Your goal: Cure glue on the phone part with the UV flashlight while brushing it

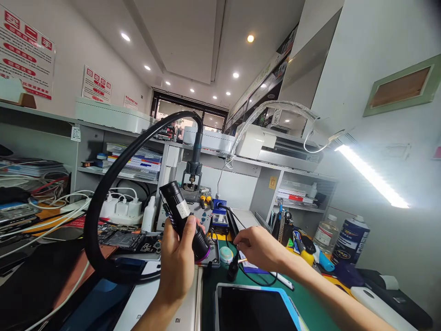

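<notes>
My left hand (pixel 177 262) is wrapped round the black handle of a hot-air tool (pixel 182 219), held above the bench with its thick black hose (pixel 103 193) looping up and left to a holder (pixel 193 172). My right hand (pixel 262 248) hovers low over the green mat (pixel 310 299), fingers pinched on something small I cannot make out, next to a small round tin (pixel 226 254). A tablet with a blue edge (pixel 255 308) lies face up just below both hands.
A circuit board (pixel 131 239) and white cables (pixel 44 220) crowd the left side. Chargers (pixel 120 207) sit on a power strip. Bottles (pixel 349 239) and hand tools (pixel 303 248) stand at the right. Shelves with printers (pixel 275 147) run along the back, under a bright lamp bar (pixel 372 177).
</notes>
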Available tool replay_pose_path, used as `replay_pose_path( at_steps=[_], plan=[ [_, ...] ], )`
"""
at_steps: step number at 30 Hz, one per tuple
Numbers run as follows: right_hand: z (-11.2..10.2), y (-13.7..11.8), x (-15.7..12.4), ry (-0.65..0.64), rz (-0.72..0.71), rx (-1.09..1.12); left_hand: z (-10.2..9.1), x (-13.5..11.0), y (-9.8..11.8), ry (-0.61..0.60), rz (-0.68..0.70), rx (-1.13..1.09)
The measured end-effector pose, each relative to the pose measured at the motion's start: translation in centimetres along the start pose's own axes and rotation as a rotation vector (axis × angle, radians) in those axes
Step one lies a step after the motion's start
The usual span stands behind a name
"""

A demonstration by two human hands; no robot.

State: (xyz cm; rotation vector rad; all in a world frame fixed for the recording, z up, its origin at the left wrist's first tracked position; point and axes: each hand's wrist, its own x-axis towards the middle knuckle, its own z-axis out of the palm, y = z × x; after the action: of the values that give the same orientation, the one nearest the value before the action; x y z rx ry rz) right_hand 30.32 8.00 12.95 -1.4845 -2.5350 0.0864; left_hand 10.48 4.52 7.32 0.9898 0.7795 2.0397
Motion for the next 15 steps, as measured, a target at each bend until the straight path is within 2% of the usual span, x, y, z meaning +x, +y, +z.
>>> replay_pose_path(
  at_steps=[15],
  plan=[
    [0.30, 0.27, 0.05, 0.021, -0.016, -0.015, 0.08, -0.03, 0.06, -0.002, 0.004, 0.003]
  ],
)
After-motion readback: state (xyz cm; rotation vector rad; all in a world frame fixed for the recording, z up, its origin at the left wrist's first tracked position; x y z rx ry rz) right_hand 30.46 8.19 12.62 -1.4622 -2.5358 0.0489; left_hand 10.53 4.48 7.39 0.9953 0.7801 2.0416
